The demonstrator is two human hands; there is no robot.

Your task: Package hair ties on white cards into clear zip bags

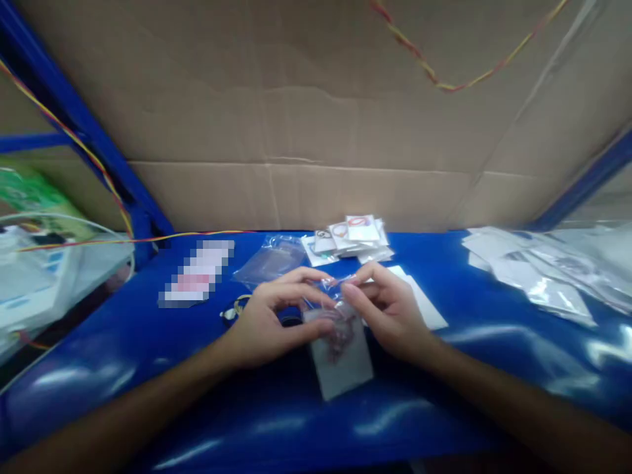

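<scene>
Over the blue table, a small clear plastic bag [345, 368] hangs tilted between my two hands. Inside it are a white card and a reddish-brown item, blurred, perhaps a bracelet. My left hand [281, 316] pinches the bag's left side between thumb and fingers. At the upper edge, the thumb and fingers of my right hand [388, 306] grip the crinkled clear film. Beside my left hand lie dark and yellow bands [240, 307], partly hidden by it. White cards [427, 304] rest behind my right hand.
A pile of small bagged cards with bands [363, 228] lies at the back of the blue table [419, 421]. Left of it are an empty clear bag [271, 259] and a pixelated slip [197, 273]. More bagged white packets [533, 270] spread at right. Cardboard [316, 131] walls the back.
</scene>
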